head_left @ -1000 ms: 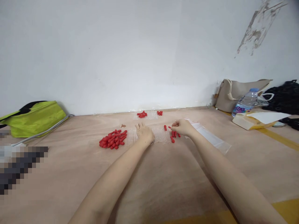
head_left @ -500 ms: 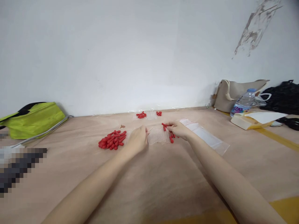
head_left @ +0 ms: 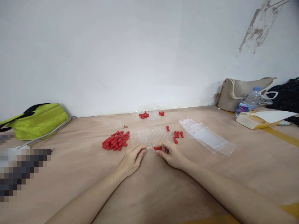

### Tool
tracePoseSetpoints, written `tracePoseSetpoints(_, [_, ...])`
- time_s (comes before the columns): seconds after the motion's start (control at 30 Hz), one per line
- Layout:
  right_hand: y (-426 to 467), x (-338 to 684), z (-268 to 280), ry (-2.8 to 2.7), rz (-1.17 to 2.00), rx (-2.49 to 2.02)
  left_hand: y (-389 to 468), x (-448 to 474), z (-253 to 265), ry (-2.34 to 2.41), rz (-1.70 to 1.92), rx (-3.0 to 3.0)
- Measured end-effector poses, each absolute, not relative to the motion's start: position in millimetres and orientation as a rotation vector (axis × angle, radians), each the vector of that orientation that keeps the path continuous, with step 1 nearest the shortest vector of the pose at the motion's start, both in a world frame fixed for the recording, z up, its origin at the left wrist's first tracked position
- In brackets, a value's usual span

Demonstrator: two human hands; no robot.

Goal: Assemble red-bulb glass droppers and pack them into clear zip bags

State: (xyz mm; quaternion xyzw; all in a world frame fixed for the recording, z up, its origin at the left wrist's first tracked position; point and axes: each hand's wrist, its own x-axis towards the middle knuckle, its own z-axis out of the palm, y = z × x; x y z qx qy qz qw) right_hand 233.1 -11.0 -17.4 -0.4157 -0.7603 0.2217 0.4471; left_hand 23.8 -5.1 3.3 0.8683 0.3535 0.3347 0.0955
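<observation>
Left hand (head_left: 132, 160): fingers pinched together on a clear tube (head_left: 149, 148), which sticks out rightward from the fingertips, low over the desk (head_left: 149, 199)
Right hand (head_left: 171, 154): fingers closed around a red bulb (head_left: 158, 148), its narrow end pointing left
Tube and bulb: between the two hands, roughly in line, tips facing and just beside each other
Tube row (head_left: 161, 135): laid flat just beyond both hands, one stray bulb (head_left: 167, 128) at its right end
Pile (head_left: 114, 141): many red bulbs, against the row's left end, near the left hand
Loose bulbs (head_left: 178, 134): four, right of the row, just beyond the right hand
Clear bags (head_left: 207, 137): overlapping, farther right, beyond the right forearm
Far bulbs (head_left: 144, 115): small group near the wall (head_left: 149, 56)
Right edge: bottle (head_left: 249, 101) before a beige bag (head_left: 230, 98), well apart from the hands
Left edge: green bag (head_left: 42, 121)
</observation>
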Motion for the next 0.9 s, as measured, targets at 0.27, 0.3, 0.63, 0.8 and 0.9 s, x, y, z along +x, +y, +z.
tracePoseSetpoints(0.27, [-11.3,232.7,-14.3,-1.977,0.560,-0.991,-5.7,22.0,-1.2,0.987,0.979,2.590])
tracePoseSetpoints(0.3, [-11.9,232.8,-13.8,-1.986,0.563,-0.982,-5.3,22.1,-1.3,0.987,0.978,2.591])
tracePoseSetpoints(0.63, [-9.6,234.2,-16.6,-1.972,0.663,-0.851,-1.4,20.6,-2.7,0.830,1.020,2.560])
tracePoseSetpoints(0.8, [-10.1,235.8,-16.7,-1.978,0.659,-0.805,-3.0,21.8,-2.5,0.809,0.993,2.560])
tracePoseSetpoints(0.9, [-11.2,236.5,-15.3,-1.994,0.633,-0.793,-4.7,22.1,-2.8,0.808,0.977,2.567])
